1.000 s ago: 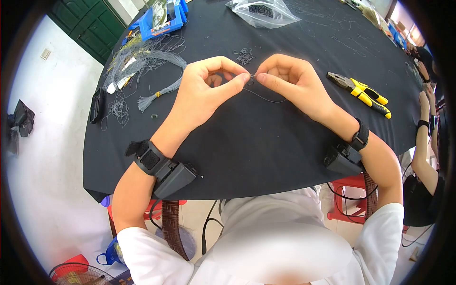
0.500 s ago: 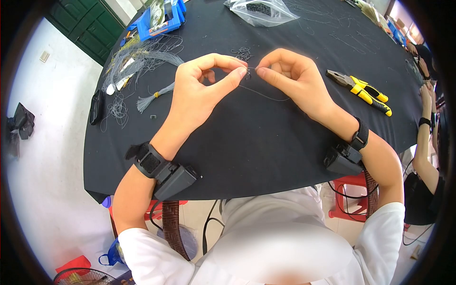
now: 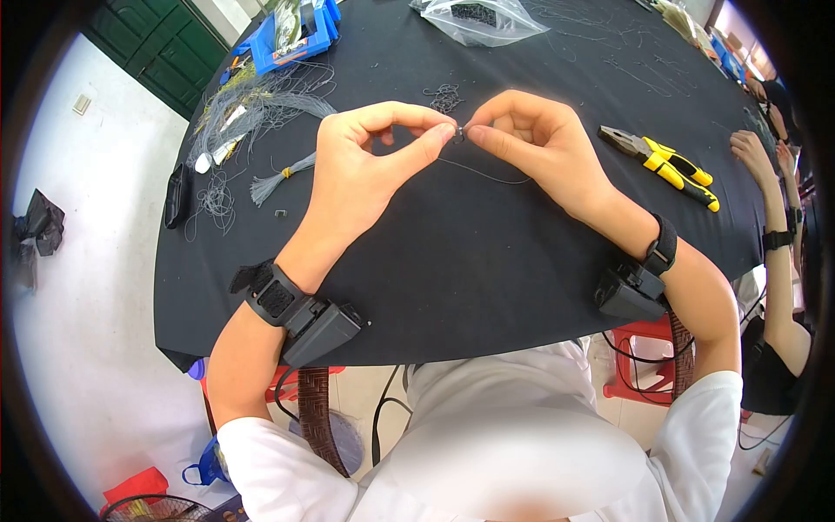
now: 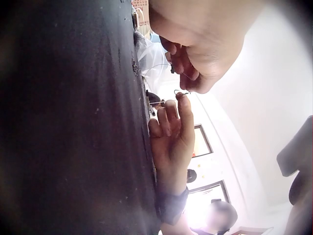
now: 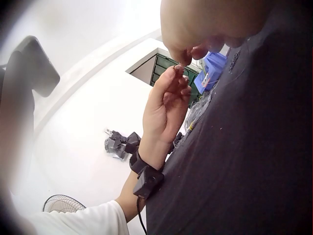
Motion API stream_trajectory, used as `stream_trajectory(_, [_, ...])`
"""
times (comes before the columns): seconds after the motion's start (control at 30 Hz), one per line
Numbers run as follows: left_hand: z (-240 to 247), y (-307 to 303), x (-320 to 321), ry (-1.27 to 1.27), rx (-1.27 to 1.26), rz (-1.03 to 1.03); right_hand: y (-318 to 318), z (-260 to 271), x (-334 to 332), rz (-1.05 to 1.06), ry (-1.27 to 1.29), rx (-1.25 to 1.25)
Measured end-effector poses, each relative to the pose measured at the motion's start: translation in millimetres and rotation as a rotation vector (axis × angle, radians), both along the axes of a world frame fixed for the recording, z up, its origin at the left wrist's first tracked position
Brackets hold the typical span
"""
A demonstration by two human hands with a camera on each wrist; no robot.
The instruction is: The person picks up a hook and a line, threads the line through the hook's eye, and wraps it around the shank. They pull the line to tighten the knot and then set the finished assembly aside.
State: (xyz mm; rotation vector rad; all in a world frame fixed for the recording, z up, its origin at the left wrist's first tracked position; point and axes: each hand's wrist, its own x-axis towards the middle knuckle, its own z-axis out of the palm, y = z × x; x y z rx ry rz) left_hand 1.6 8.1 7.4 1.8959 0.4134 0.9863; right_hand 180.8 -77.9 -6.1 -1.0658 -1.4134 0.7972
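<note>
Pinching small hook with left hand, apparently thin line with right hand, on near side of dark pile; possibly risking slipping line or a prick from gripping so close.

Head view: the fingertips of the left hand and right hand partly cover a hook; where the line meets it is too fine to make out. At 10 o'clock, the left hand hides part of a tied bundle. The top edge cuts off a blue bin at 11 and a clear bag just past 12, its dark contents too small to tell. Wrist views: the near hand is cropped at 1 o'clock; in the left, a person's head is blurred at 5.
</note>
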Motion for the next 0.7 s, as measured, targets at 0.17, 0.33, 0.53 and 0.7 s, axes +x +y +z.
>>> stream_trajectory(0.17, [1.6, -1.5, -0.3, 0.001, -0.041, -0.027, -0.5, 0.4, -0.2, 0.025, 0.000, -0.020])
stream_trajectory(0.33, [2.4, -1.2, -0.7, 0.006, 0.019, -0.033, -1.7, 1.4, 0.5, 0.028, -0.053, -0.024])
stream_trajectory(0.53, [1.8, -1.9, -0.7, -0.010, -0.038, -0.023, -5.4, 6.4, -0.9, 0.049, -0.036, -0.084])
stream_trajectory(0.7, [4.5, -3.9, -1.5, -0.024, -0.091, -0.036, -6.4, 8.7, -2.5, 0.057, -0.004, -0.179])
